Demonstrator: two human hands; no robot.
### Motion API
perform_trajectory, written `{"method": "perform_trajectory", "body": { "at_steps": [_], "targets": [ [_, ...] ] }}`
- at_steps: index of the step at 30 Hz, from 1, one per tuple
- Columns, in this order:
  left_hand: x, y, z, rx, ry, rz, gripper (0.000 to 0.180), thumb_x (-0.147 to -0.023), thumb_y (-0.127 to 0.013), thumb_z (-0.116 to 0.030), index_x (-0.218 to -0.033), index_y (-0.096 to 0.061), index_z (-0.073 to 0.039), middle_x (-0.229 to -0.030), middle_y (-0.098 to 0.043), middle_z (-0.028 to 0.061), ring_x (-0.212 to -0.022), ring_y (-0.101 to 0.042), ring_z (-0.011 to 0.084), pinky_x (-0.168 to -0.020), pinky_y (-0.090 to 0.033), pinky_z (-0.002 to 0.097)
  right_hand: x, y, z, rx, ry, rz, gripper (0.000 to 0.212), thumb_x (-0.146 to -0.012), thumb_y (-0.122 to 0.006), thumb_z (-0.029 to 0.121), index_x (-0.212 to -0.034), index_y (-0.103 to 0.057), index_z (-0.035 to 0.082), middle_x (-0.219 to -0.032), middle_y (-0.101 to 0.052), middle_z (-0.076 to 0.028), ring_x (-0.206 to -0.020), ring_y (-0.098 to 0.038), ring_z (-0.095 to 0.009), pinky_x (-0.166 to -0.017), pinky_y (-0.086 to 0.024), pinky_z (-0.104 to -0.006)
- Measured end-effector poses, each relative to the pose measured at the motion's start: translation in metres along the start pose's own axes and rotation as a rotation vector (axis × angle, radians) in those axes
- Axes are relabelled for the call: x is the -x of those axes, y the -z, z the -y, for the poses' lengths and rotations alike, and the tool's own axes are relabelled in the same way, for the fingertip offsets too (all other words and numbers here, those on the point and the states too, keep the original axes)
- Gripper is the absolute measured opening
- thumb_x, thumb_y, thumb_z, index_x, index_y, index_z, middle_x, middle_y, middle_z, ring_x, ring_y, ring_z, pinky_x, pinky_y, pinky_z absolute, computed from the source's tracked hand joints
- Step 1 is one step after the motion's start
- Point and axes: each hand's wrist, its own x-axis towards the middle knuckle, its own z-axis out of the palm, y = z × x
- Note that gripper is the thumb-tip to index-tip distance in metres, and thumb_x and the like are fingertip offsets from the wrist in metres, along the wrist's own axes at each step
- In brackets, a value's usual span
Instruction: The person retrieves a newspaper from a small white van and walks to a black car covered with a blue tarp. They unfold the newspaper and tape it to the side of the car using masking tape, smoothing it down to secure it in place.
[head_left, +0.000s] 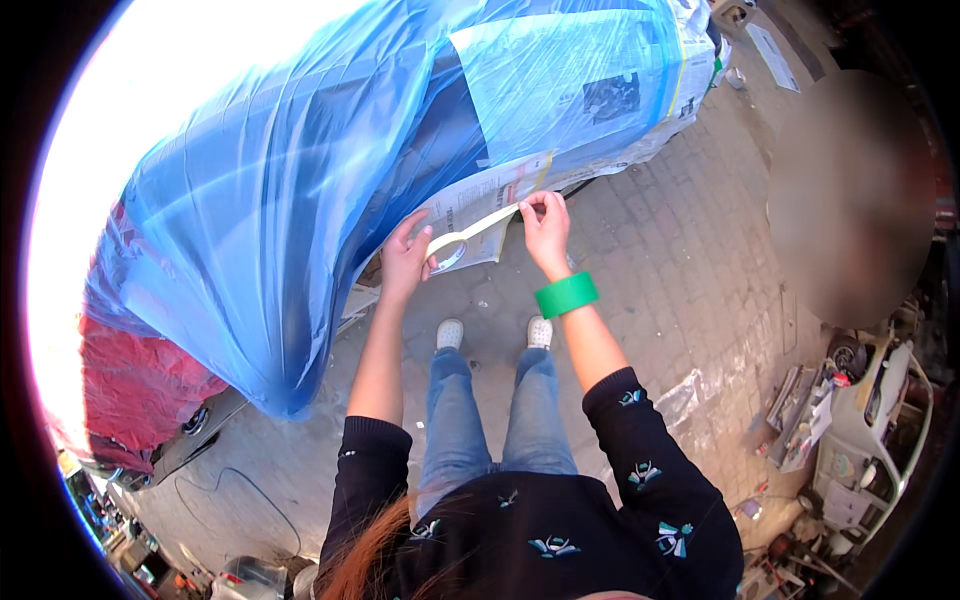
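My left hand (402, 262) holds a roll of pale masking tape (436, 244), its fingers around the ring. A strip runs off the roll, stretched up to the right, and my right hand (546, 232) pinches its free end between thumb and fingers. Around my right wrist sits a wide green tape roll (567, 295), worn like a bracelet. Just beyond both hands is a large covered body, likely a vehicle, draped in thin blue plastic sheeting (270, 190). Sheets of newspaper (560, 80) lie under or on the plastic, and a lower newspaper flap (490, 243) hangs behind the strip.
A crumpled red cover (140, 385) drapes something at the left. On the paved floor (660, 260), a thin dark hose (270, 505) curls at lower left. A white frame-like cart (865, 450) with assorted parts stands at lower right. A blurred patch hides part of the right side.
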Motion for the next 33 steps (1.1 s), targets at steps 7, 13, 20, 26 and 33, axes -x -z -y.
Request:
{"method": "perform_trajectory", "body": {
  "at_steps": [7, 13, 20, 26, 33],
  "targets": [
    [-0.008, -0.024, -0.011, 0.087, -0.045, -0.171, 0.030, -0.099, -0.048, -0.018, -0.125, -0.056, -0.006, -0.056, -0.055, 0.0016, -0.039, -0.039, 0.0052, -0.038, -0.027, 0.0194, -0.061, 0.006, -0.032, -0.268, 0.118, 0.072, 0.006, -0.087, -0.059, -0.001, -0.091, -0.054, -0.002, -0.106, -0.051, -0.011, -0.096, -0.060, -0.020, -0.083, -0.053, -0.0301],
    [-0.018, -0.016, -0.013, 0.045, -0.116, -0.244, 0.025, -0.099, -0.051, -0.021, -0.110, -0.065, -0.002, -0.056, -0.052, -0.0020, -0.042, -0.037, 0.0023, -0.039, -0.027, 0.0180, -0.083, 0.006, -0.051, -0.351, 0.109, 0.070, 0.008, -0.089, -0.059, 0.001, -0.092, -0.053, -0.002, -0.107, -0.053, -0.011, -0.098, -0.061, -0.020, -0.083, -0.054, -0.0297],
    [-0.027, -0.003, -0.012, 0.093, -0.210, -0.329, 0.021, -0.096, -0.058, -0.020, -0.095, -0.069, -0.002, -0.059, -0.055, -0.0037, -0.048, -0.040, -0.0002, -0.043, -0.025, 0.0158, -0.099, 0.008, -0.056, -0.439, 0.001, 0.064, 0.011, -0.093, -0.059, 0.005, -0.095, -0.052, -0.003, -0.091, -0.063, -0.010, -0.083, -0.066, -0.016, -0.075, -0.056, -0.0274],
    [-0.027, 0.003, -0.005, 0.232, -0.305, -0.285, 0.014, -0.092, -0.062, -0.014, -0.093, -0.068, -0.001, -0.067, -0.058, -0.0011, -0.054, -0.044, 0.0028, -0.047, -0.029, 0.0169, -0.101, 0.008, -0.042, -0.383, -0.090, 0.045, 0.011, -0.090, -0.060, 0.002, -0.090, -0.052, -0.005, -0.091, -0.057, -0.010, -0.078, -0.067, -0.018, -0.070, -0.056, -0.0281],
    [-0.032, 0.001, 0.005, 0.336, -0.368, -0.306, 0.012, -0.092, -0.061, -0.010, -0.095, -0.066, 0.000, -0.071, -0.058, 0.0000, -0.060, -0.046, 0.0047, -0.052, -0.031, 0.0173, -0.105, 0.005, -0.049, -0.187, -0.028, -0.009, 0.017, -0.087, -0.066, 0.009, -0.089, -0.054, -0.003, -0.084, -0.062, -0.010, -0.074, -0.066, -0.017, -0.070, -0.054, -0.0281]
  ]
}}
